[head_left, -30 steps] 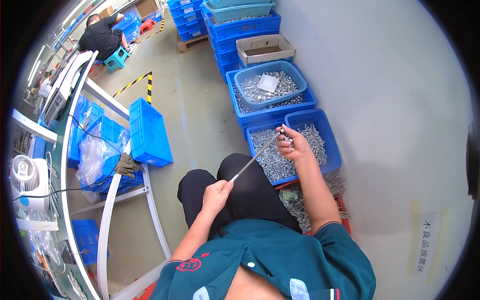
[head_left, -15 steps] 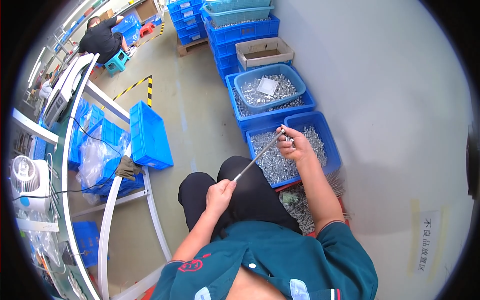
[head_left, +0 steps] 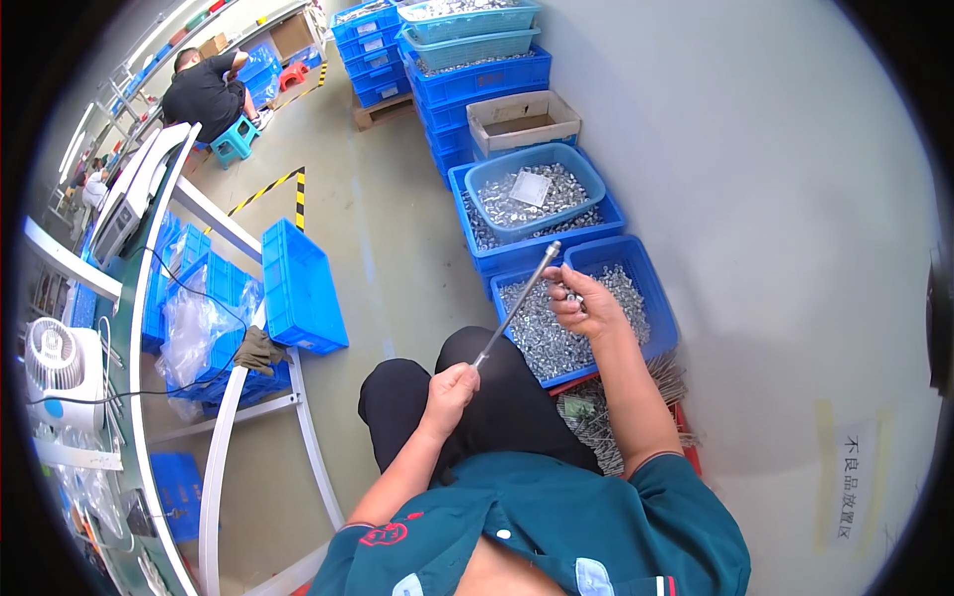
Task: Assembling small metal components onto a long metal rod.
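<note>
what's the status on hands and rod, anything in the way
Left hand closed on metal rod. Right hand near its far end, small metal pieces in curled grip. Blue bin below right hand, nothing seen blocking rod.

1. A blue bin [head_left: 608,252], full of small metal parts [head_left: 532,343], is the landmark;
2. above it, the right hand [head_left: 588,306] has its fingers curled round a few metal pieces [head_left: 574,296];
3. left of the bin and nearer the wearer, the left hand [head_left: 453,397] grips the lower end of a slim metal rod [head_left: 513,312]; its thicker upper end is near the right fingertips, contact unclear;
4. just beyond the bin, a blue crate [head_left: 527,260] carries a light-blue basket [head_left: 586,169] of metal parts;
5. on the bin's wearer side lie many thin rods [head_left: 601,425];
6. far beyond the bin, leftward, a person in black [head_left: 204,94] sits on a teal stool [head_left: 235,142].
</note>
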Demonstrator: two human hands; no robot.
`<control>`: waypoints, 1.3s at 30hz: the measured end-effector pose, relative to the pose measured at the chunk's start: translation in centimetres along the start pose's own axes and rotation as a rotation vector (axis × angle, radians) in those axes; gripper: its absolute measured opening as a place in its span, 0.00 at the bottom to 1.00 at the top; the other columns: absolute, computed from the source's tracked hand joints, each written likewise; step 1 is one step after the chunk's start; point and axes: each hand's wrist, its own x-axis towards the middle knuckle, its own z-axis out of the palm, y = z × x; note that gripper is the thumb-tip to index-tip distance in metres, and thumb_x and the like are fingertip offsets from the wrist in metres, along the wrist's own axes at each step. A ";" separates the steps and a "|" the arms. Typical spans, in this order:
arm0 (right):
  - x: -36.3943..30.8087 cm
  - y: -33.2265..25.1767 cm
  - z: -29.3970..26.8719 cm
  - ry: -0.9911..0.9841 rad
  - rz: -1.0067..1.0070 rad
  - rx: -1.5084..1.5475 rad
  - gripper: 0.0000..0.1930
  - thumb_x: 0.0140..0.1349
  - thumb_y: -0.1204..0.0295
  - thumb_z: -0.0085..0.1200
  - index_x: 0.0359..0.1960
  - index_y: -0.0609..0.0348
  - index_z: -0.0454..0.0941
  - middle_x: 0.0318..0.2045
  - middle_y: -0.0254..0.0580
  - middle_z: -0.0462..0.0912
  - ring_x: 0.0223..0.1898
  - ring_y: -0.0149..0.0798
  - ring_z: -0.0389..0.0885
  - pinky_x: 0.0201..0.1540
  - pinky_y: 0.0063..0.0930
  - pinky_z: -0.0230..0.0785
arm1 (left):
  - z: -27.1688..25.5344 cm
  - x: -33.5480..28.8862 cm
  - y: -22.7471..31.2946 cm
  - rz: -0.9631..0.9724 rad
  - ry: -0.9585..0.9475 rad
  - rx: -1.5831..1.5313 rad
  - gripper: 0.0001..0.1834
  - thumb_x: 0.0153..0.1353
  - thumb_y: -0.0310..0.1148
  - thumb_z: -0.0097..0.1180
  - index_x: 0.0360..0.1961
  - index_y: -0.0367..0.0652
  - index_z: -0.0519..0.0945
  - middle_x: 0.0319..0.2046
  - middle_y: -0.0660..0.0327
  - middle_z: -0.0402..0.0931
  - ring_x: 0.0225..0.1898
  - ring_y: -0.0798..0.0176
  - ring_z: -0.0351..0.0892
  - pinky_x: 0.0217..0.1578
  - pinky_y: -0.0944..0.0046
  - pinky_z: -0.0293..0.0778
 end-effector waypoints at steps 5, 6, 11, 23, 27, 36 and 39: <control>0.7 0.1 -1.2 0.242 0.029 0.054 0.14 0.62 0.66 0.47 0.44 0.64 0.69 0.28 0.38 0.69 0.17 0.22 0.61 0.11 0.09 0.49 | -0.1 0.4 0.4 0.110 -0.024 -0.044 0.20 0.65 0.44 0.46 0.22 0.39 0.69 0.12 0.71 0.56 0.14 0.78 0.50 0.16 0.75 0.47; 0.8 0.2 -1.2 0.321 0.026 0.025 0.14 0.60 0.68 0.47 0.44 0.65 0.69 0.28 0.39 0.70 0.17 0.22 0.61 0.11 0.10 0.49 | -0.2 0.4 0.3 0.119 -0.015 -0.045 0.20 0.65 0.44 0.46 0.22 0.39 0.69 0.12 0.71 0.56 0.14 0.78 0.50 0.16 0.75 0.47; 1.3 0.9 -2.5 0.269 0.013 0.030 0.11 0.58 0.71 0.49 0.41 0.63 0.70 0.27 0.38 0.71 0.16 0.23 0.62 0.11 0.10 0.49 | -0.5 -0.3 -0.4 0.064 -0.002 -0.072 0.20 0.65 0.44 0.45 0.21 0.40 0.69 0.12 0.72 0.55 0.14 0.78 0.50 0.16 0.74 0.47; 1.5 1.3 -4.1 0.261 -0.050 -0.069 0.13 0.63 0.63 0.48 0.40 0.60 0.70 0.27 0.37 0.71 0.17 0.24 0.62 0.12 0.10 0.47 | -0.9 -1.7 -0.5 -0.034 0.132 0.227 0.19 0.63 0.37 0.48 0.16 0.40 0.67 0.14 0.71 0.59 0.19 0.77 0.55 0.21 0.73 0.54; 1.3 1.5 -3.9 0.304 -0.004 0.025 0.17 0.62 0.64 0.43 0.46 0.64 0.69 0.29 0.38 0.70 0.19 0.24 0.62 0.12 0.10 0.48 | -1.0 -1.9 -0.2 -0.050 0.161 0.270 0.20 0.63 0.37 0.49 0.16 0.39 0.67 0.15 0.70 0.60 0.20 0.76 0.56 0.22 0.72 0.56; 1.6 2.1 -5.5 0.177 -0.043 0.160 0.10 0.62 0.69 0.44 0.40 0.60 0.72 0.24 0.33 0.70 0.15 0.23 0.61 0.09 0.12 0.48 | -1.0 -2.4 -0.4 -0.090 0.165 0.325 0.19 0.62 0.36 0.50 0.17 0.38 0.68 0.14 0.71 0.60 0.20 0.78 0.56 0.20 0.72 0.56; 1.6 2.1 -5.1 0.140 -0.053 0.175 0.11 0.63 0.65 0.45 0.38 0.59 0.73 0.22 0.32 0.69 0.14 0.23 0.60 0.09 0.12 0.47 | -1.0 -2.5 -0.4 -0.100 0.176 0.350 0.18 0.61 0.36 0.50 0.17 0.37 0.69 0.14 0.71 0.60 0.19 0.78 0.56 0.20 0.72 0.56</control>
